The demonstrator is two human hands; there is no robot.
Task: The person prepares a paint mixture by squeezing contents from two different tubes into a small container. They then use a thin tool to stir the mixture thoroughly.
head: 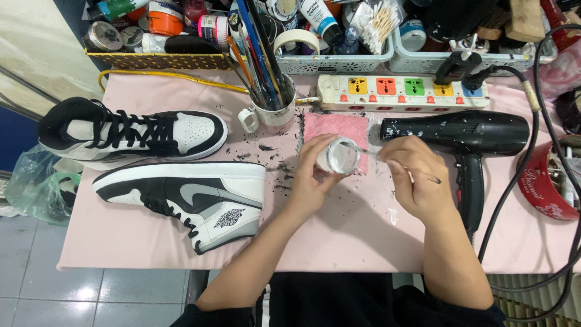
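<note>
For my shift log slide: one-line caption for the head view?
Left hand holds a small jar; right hand dips a thin brush, sneakers alongside.

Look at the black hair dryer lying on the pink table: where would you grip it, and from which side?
Probably by the handle of the hair dryer. It points toward the table's near edge, clear of the right hand, so come from the near side. The barrel is wide and the cord leaves the handle's end.

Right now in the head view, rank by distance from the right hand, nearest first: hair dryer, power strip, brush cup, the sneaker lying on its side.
1. hair dryer: just beyond and beside the right hand.
2. power strip: at the table's far edge, behind the hand.
3. brush cup: far side, off to the left.
4. sneaker lying on its side: far left of the table.
</note>
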